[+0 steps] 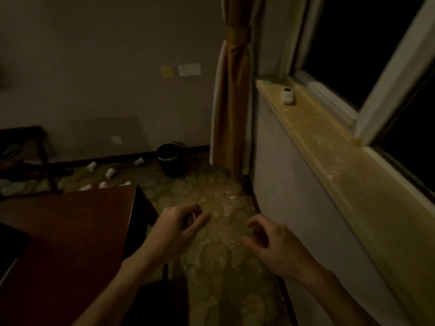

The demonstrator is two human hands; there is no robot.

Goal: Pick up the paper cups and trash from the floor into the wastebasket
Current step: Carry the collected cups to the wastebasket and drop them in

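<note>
A black wastebasket (170,160) stands on the patterned carpet by the far wall, near the curtain. Several white paper cups lie on the floor to its left: one by the baseboard (138,161), one further left (91,166), one nearer me (110,172), and more scraps (124,183) just behind the table edge. My left hand (179,225) and my right hand (270,241) hover over the carpet in the foreground, far from the cups. Both have loosely curled fingers and hold nothing.
A dark red wooden table (70,231) fills the lower left. A chair (26,156) stands at far left. A tied curtain (231,102) hangs ahead; a windowsill (341,156) with a small white object (288,95) runs along the right. Small white specks dot the carpet (231,197).
</note>
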